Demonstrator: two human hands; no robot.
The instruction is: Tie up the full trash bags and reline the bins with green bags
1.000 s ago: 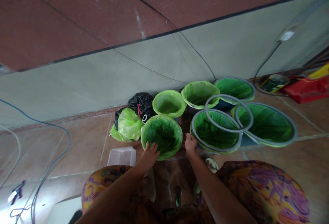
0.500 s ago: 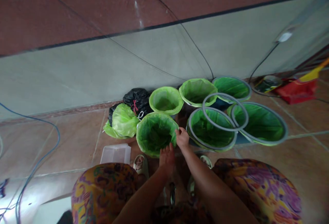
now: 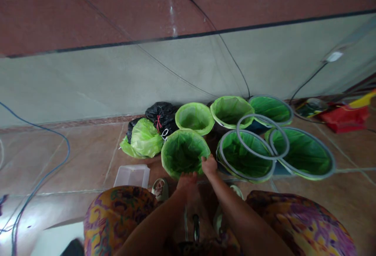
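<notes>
A bin lined with a green bag [image 3: 183, 152] stands on the floor straight ahead of me. My right hand [image 3: 209, 166] grips the bag's rim at its near right edge, fingers curled over it. My left hand [image 3: 186, 179] rests at the bin's near side just below the rim, fingers pressed together against the plastic; what it holds, if anything, I cannot make out. My patterned clothing fills the bottom of the view.
Several more green-lined bins [image 3: 246, 158] with grey rings [image 3: 262, 136] stand to the right. Tied green [image 3: 145, 143] and black bags [image 3: 161, 114] lie left by the wall. A clear plastic box [image 3: 132, 175], a sandal [image 3: 160, 188], a blue cable [image 3: 58, 158] and red items [image 3: 343, 117] lie around.
My left hand moved from the bin's left rim across to its near right side, close to my right hand, which shifted slightly left along the rim. The view swung a little.
</notes>
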